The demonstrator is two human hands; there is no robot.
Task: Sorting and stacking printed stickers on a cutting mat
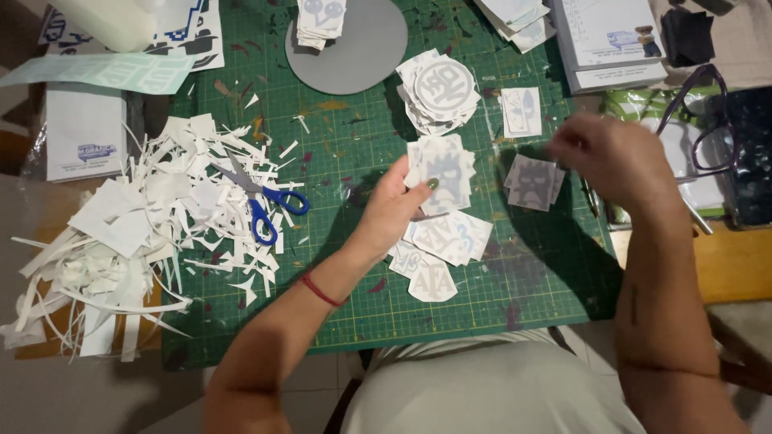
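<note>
My left hand point(396, 207) holds a small stack of cut-out stickers point(445, 165) above the green cutting mat point(346, 145), thumb on top. My right hand point(611, 157) is blurred, hovering just right of a grey cat-shaped sticker point(532, 182) lying on the mat; whether it grips anything I cannot tell. Below my left hand lies a loose group of white stickers point(442, 249). A further pile of round stickers point(438, 88) sits above the held stack.
Blue-handled scissors point(265, 201) rest on a heap of white paper offcuts point(137, 233) at the left. A grey disc point(347, 44) with a sticker stack lies at the top. Purple glasses point(708, 120), paper stacks point(611, 40) and a single sticker point(521, 111) sit at the right.
</note>
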